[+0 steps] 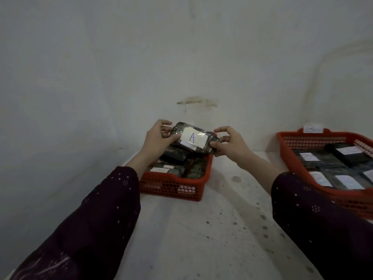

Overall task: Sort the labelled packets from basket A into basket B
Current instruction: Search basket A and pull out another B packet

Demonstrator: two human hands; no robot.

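Both hands hold one packet (193, 140) above basket A (173, 184).
Left hand (159, 138) and right hand (230, 143) pinch its ends, "A" label facing up; more packets below are half hidden by the hands. Basket B (298, 162), right of the right hand, is cut off at the frame edge, its labels blurred.

The packet (193, 140) is wrapped in glossy, crinkled clear film over a dark body and carries a matt white paper label (193, 139). Both baskets, the left basket (171, 186) and the right basket (292, 142), are orange-red perforated plastic with a smooth, slightly shiny finish. The sleeves (90, 219) are dark woven cloth with small pale dots. The table (201, 239) is matt white, stained and speckled. The wall (141, 57) is matt, unevenly painted.
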